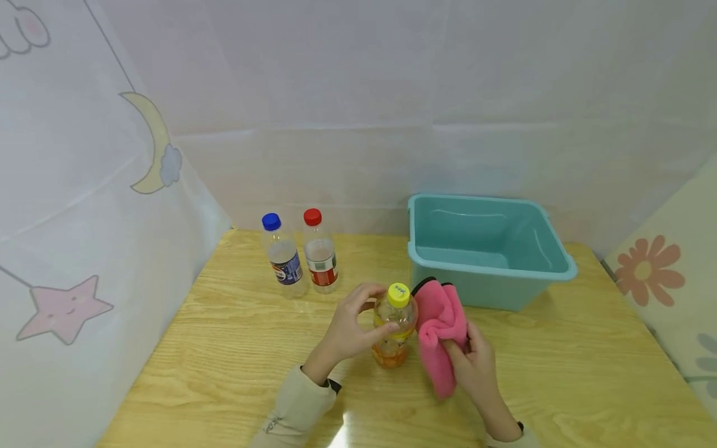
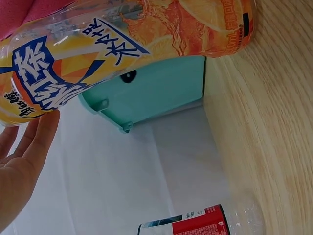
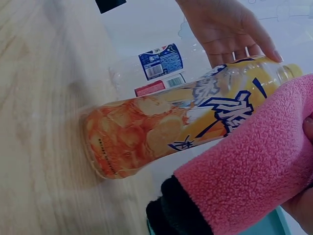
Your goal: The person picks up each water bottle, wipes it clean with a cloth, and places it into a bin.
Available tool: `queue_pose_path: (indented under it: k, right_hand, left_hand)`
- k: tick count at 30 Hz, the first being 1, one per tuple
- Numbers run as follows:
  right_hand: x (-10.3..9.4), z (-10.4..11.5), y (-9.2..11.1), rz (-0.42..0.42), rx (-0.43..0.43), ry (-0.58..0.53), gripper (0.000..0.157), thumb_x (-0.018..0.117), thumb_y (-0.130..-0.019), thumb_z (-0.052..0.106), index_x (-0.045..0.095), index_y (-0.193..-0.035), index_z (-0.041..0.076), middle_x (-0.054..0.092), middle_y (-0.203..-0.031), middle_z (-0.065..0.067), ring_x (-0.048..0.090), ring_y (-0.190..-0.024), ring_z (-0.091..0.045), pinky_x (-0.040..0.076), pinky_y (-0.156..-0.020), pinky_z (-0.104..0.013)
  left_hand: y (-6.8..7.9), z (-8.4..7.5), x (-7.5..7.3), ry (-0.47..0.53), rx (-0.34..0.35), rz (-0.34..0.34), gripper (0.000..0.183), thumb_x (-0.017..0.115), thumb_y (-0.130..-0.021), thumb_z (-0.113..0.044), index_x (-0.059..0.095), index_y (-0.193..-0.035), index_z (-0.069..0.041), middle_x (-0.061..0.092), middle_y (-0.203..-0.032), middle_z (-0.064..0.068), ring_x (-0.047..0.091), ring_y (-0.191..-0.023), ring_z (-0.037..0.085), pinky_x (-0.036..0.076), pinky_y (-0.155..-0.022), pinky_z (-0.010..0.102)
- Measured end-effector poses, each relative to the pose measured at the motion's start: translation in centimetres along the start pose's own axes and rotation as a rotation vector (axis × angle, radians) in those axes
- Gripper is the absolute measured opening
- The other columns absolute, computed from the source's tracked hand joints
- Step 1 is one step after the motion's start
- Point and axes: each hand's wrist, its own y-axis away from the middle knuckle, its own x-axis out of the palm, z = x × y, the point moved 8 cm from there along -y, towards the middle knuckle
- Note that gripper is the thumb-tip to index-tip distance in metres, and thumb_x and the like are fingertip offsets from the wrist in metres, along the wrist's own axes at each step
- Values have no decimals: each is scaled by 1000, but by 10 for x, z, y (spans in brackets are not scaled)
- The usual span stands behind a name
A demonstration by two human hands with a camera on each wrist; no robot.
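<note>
A clear bottle with a yellow cap and an orange-and-yellow label (image 1: 392, 339) stands upright near the table's middle. My left hand (image 1: 354, 323) holds it around its upper part, thumb in front and fingers behind; the right wrist view shows that thumb close below the cap. A folded pink fleece cloth with black edging (image 1: 439, 320) hangs from my right hand (image 1: 476, 364), thumb on the near side. The cloth (image 3: 254, 161) lies right up against the bottle's side; whether it presses there I cannot tell. Most of the right hand's fingers are hidden behind the cloth.
Two clear bottles stand at the back left, one with a blue cap (image 1: 285, 264), one with a red cap (image 1: 321, 258). Behind the right hand sits a teal plastic bin (image 1: 470, 283). A printed white curtain (image 1: 336, 93) hangs behind the wooden table (image 1: 224, 348).
</note>
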Motion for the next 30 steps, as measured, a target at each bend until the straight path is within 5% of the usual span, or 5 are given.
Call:
queue_pose_path:
  k: [9,21,30]
  right_hand:
    - [-5,7,-6,-22,-109,-62,39,57,-66,-28,53,-102,-16,59,-95,10,51,-70,1,45,-59,-10]
    - [-3,15,-17,-30,-138,-113,39,55,-66,-30,51,-103,-19,59,-98,7,53,-74,1,46,-63,-9]
    - [0,21,-21,-4,-124,-163,42,53,-66,-31,50,-107,-19,57,-108,10,57,-87,0,47,-71,-10]
  left_hand:
    - [2,3,-3,-20,16,8,48,73,-77,-24,55,-118,-7,56,-110,3,54,-97,17,52,-77,29]
    - [-2,5,-1,14,-60,77,52,74,-75,-7,52,-122,0,55,-114,14,54,-100,29,52,-80,37]
    - [-9,-32,-8,20,-66,108,47,69,-77,2,50,-119,10,54,-111,22,53,-98,36,51,-80,42]
